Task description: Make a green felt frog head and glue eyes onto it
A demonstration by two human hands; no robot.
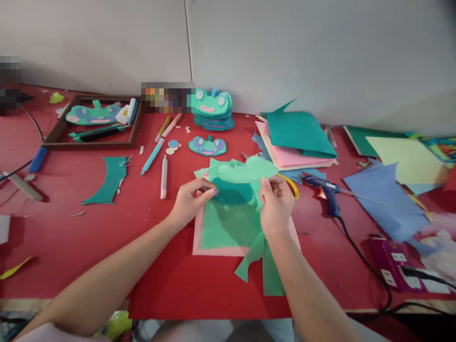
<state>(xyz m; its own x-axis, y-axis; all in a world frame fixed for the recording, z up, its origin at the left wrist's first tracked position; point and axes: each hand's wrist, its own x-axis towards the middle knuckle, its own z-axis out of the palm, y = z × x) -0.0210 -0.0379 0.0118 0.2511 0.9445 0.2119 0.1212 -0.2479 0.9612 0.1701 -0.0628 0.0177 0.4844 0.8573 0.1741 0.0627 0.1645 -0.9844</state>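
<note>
My right hand [278, 202] pinches the right end of a light green felt cutout [249, 169], which has a wavy, frog-head-like outline. The cutout is raised over a stack of felt. Just below it is a darker teal felt piece [233, 191], its upper part hidden; the closed thumb and finger of my left hand [194, 199] grip its left edge. Underneath lie a green felt sheet [228, 228] and a pink felt sheet [197, 237]. Green felt offcuts [251, 261] hang near my right wrist. Yellow-handled scissors [291, 185] lie partly hidden behind my right hand.
Finished frog faces [212, 109] are stacked at the back, with one frog face [207, 146] before them. A wooden frame [89, 144] stands left, markers [164, 176] nearer. A glue gun [327, 190], folded felt [299, 133] and a purple power strip [388, 266] lie right.
</note>
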